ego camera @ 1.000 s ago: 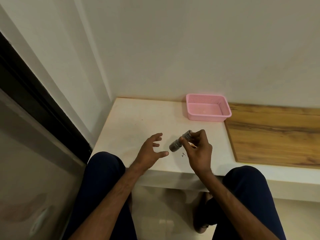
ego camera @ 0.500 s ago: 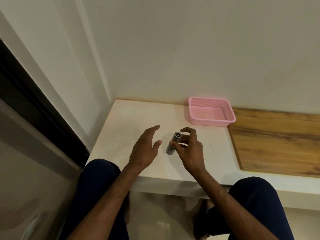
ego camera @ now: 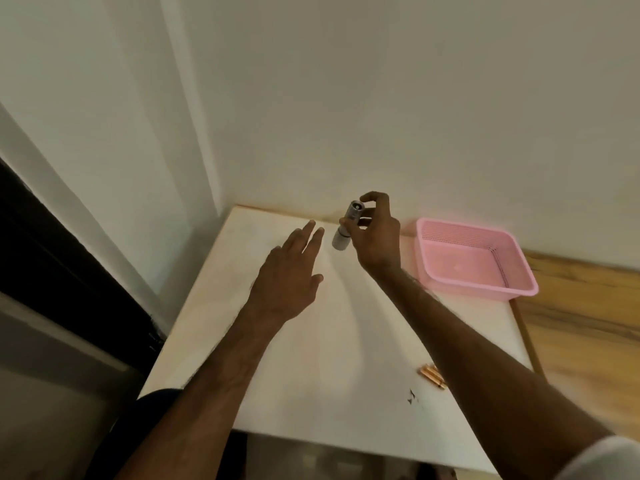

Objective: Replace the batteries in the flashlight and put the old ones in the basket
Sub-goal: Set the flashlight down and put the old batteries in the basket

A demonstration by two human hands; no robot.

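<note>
My right hand (ego camera: pixel 375 237) grips a small grey flashlight (ego camera: pixel 347 226) above the far part of the white table (ego camera: pixel 270 358), held nearly upright with one round end facing me. My left hand (ego camera: pixel 289 271) hovers just left of it, fingers straight and spread, holding nothing. The pink basket (ego camera: pixel 519 268) stands to the right against the wall and looks empty. A few gold-coloured batteries (ego camera: pixel 432 375) lie together near the table's front right, partly hidden by my right forearm.
The table sits in a corner, with white walls behind and to the left. A wooden surface (ego camera: pixel 581 323) adjoins it on the right. A small dark mark (ego camera: pixel 412 396) lies near the batteries. A dark door frame (ego camera: pixel 52 265) runs along the left.
Both hands have reached farther over the table toward the wall, the right still holding the flashlight. The view has moved closer, and the batteries have come into sight.
</note>
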